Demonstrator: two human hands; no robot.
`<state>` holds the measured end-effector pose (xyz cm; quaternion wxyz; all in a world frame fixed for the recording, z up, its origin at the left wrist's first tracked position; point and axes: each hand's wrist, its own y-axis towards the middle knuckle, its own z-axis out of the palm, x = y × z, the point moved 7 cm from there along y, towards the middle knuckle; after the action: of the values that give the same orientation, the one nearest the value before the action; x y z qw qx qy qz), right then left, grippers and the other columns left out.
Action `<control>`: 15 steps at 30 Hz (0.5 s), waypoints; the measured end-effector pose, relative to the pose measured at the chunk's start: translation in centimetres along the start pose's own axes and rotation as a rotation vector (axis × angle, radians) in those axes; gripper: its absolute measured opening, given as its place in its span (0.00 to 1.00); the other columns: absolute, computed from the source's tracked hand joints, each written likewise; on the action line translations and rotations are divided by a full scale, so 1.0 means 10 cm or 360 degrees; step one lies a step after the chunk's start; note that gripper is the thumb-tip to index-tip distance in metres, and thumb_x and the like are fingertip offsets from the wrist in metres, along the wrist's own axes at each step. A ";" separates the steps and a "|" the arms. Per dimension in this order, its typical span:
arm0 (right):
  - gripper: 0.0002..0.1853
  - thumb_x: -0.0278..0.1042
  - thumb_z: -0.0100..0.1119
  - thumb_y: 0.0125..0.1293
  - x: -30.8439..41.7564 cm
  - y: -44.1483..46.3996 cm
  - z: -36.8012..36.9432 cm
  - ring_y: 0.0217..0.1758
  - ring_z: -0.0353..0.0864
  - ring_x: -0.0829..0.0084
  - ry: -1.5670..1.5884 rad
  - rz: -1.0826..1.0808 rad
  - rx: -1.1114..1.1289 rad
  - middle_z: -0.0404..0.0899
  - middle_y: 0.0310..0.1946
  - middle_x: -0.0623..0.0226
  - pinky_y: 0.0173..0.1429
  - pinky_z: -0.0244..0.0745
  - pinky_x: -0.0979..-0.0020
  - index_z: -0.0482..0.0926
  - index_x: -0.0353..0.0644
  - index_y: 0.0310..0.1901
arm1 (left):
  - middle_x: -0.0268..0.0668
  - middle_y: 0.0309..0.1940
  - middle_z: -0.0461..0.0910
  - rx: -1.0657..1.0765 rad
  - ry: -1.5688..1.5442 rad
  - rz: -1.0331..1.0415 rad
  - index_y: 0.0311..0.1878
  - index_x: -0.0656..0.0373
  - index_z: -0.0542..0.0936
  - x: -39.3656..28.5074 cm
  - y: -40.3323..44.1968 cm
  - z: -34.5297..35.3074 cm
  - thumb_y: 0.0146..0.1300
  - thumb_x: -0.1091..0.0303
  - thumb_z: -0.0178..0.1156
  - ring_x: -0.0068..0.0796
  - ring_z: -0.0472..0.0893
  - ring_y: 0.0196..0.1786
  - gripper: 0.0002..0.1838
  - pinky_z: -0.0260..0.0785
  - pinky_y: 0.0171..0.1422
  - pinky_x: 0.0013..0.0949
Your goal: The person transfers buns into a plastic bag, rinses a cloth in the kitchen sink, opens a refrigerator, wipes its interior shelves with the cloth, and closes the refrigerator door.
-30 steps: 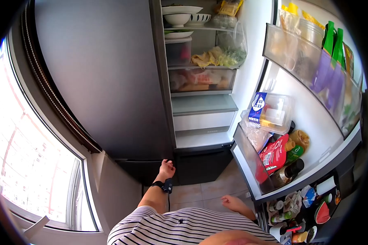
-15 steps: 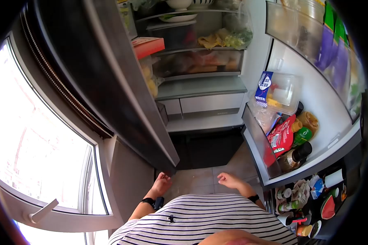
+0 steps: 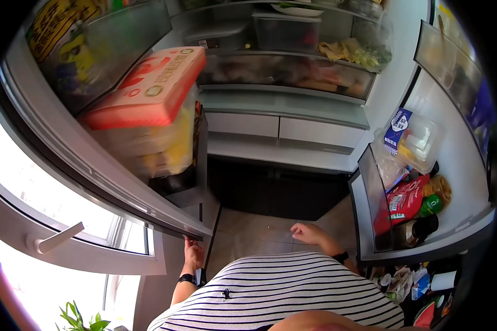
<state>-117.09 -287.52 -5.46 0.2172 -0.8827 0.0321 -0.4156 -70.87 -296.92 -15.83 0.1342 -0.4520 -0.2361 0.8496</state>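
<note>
My left hand [image 3: 193, 254] is at the lower corner of the left refrigerator door [image 3: 116, 187], fingers closed on its edge. My right hand [image 3: 309, 234] hangs over the floor in front of the fridge, fingers loosely bent and slightly apart, holding nothing. A red and white box [image 3: 149, 83] lies in the left door's shelf, above a blurred bag with yellow contents [image 3: 171, 149]. On the right door [image 3: 458, 193] a lower shelf holds a clear plastic container [image 3: 422, 143], a red pouch [image 3: 406, 196], a green-capped bottle [image 3: 429, 205] and a black-capped jar [image 3: 419, 229].
Inside the fridge are glass shelves, a drawer with blurred food [image 3: 281, 74] and a bag of greens [image 3: 367, 55]. A window handle [image 3: 58, 237] and a plant [image 3: 83, 319] are at the left. Cluttered items, including a watermelon piece [image 3: 425, 314], lie at the lower right.
The left door has swung wider open to the left, with my left hand at its edge, showing its inner shelves. The view has shifted left. My right hand remains in front of me.
</note>
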 end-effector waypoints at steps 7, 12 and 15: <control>0.18 0.31 0.61 0.65 0.11 -0.23 -0.35 0.45 0.83 0.71 0.0297 -0.0154 -0.0405 0.84 0.41 0.62 0.49 0.77 0.71 0.75 0.42 0.57 | 0.23 0.44 0.77 -0.0181 0.0393 -0.0373 0.55 0.42 0.77 0.48 0.02 0.17 0.55 0.77 0.53 0.22 0.75 0.51 0.24 0.66 0.54 0.36; 0.22 0.22 0.60 0.64 0.55 -0.84 -1.01 0.42 0.82 0.75 0.0568 -0.0551 -0.1090 0.83 0.40 0.63 0.47 0.76 0.75 0.72 0.38 0.60 | 0.28 0.45 0.80 0.0605 0.1119 -0.0502 0.59 0.47 0.78 0.76 0.14 2.11 0.62 0.66 0.62 0.21 0.79 0.45 0.20 0.74 0.47 0.28; 0.25 0.20 0.58 0.63 0.66 -1.18 -1.25 0.43 0.80 0.75 0.0800 -0.0715 -0.1309 0.82 0.40 0.63 0.49 0.75 0.74 0.68 0.36 0.62 | 0.27 0.42 0.79 0.1044 0.1189 -0.0136 0.60 0.51 0.76 0.58 0.15 3.77 0.63 0.66 0.62 0.20 0.76 0.42 0.21 0.68 0.44 0.25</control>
<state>-123.60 -282.95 11.16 -0.2557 -0.7532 0.0538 -0.6037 -105.40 -306.22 -2.63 0.3793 -0.6495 0.0895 0.6529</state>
